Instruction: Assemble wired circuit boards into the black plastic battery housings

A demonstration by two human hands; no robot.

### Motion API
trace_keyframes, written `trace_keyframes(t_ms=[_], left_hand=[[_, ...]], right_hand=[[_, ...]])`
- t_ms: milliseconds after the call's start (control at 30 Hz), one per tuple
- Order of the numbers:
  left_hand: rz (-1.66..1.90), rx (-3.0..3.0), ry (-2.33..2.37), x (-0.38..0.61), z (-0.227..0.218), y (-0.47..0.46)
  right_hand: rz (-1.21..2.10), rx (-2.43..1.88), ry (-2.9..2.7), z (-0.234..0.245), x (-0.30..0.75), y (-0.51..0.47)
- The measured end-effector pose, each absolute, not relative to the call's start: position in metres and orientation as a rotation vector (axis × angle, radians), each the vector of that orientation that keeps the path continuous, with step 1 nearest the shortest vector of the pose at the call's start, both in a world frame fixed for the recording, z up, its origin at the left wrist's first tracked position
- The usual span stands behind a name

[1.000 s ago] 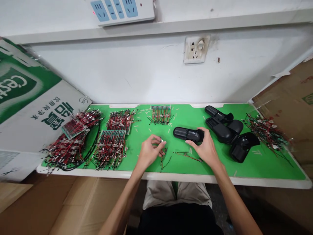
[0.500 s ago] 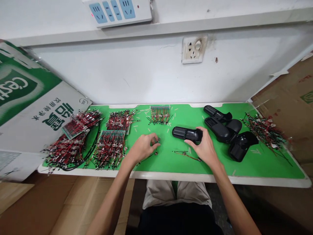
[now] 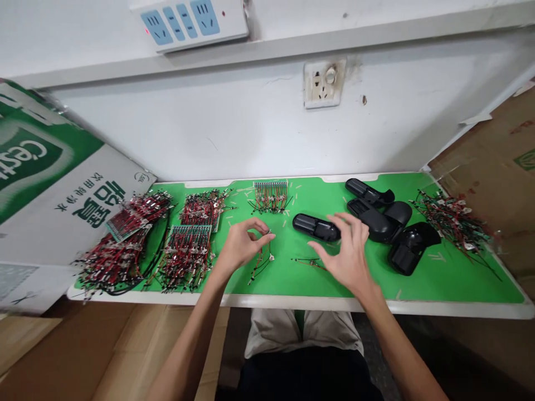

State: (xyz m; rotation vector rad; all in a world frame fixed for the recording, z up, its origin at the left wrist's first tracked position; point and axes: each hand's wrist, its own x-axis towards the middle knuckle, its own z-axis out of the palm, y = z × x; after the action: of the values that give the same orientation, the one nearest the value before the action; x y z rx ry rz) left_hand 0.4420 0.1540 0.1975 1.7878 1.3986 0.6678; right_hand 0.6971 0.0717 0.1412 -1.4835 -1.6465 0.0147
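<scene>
Between its thumb and forefinger, my left hand (image 3: 246, 244) pinches a small wired circuit board (image 3: 271, 255), with its thin leads hanging over the green mat. My right hand (image 3: 348, 250) is open, fingers and thumb spread, beside the right end of a black plastic housing (image 3: 316, 227) that lies on the mat. Whether the fingers touch the housing I cannot tell. Another wired piece (image 3: 308, 262) rests on the mat, partly under my right hand. Behind the housing, to its left, lies a panel of small boards (image 3: 271, 195) with wires.
Several black housings (image 3: 378, 220) are heaped at the right, near a bundle of loose wired pieces (image 3: 453, 223). Stacks of wired panels (image 3: 186, 256) and a larger pile (image 3: 121, 250) fill the left. A printed carton (image 3: 83, 167) borders the left side; the wall stands behind.
My right hand has let go of the black housing and its fingers have spread. My left hand has turned and lifted slightly, so the wires of the small board now hang in view.
</scene>
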Motion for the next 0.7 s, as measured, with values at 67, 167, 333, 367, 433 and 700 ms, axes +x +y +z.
trace_keyframes(t_ms=[67,167,333,367,433,700], left_hand=[[0.726,1.748,1.401,0.44,0.193,0.155],[0.8,1.674,1.422,0.437,0.186,0.155],[0.86,1.603,1.46,0.434,0.18,0.154],[0.861,1.596,1.463,0.433,0.179,0.153],[0.86,1.593,1.463,0.432,0.176,0.154],[0.87,1.644,1.495,0.427,0.171,0.158]], right_hand=[[0.139,-1.328,-1.832,0.158,0.673,0.057],[0.367,-1.205,-1.998,0.168,0.629,0.041],[0.43,-1.321,-1.91,0.152,0.57,0.037],[0.422,-1.34,-1.903,0.149,0.563,0.039],[0.404,-1.379,-1.906,0.145,0.553,0.041],[0.264,-1.437,-2.007,0.135,0.544,0.049]])
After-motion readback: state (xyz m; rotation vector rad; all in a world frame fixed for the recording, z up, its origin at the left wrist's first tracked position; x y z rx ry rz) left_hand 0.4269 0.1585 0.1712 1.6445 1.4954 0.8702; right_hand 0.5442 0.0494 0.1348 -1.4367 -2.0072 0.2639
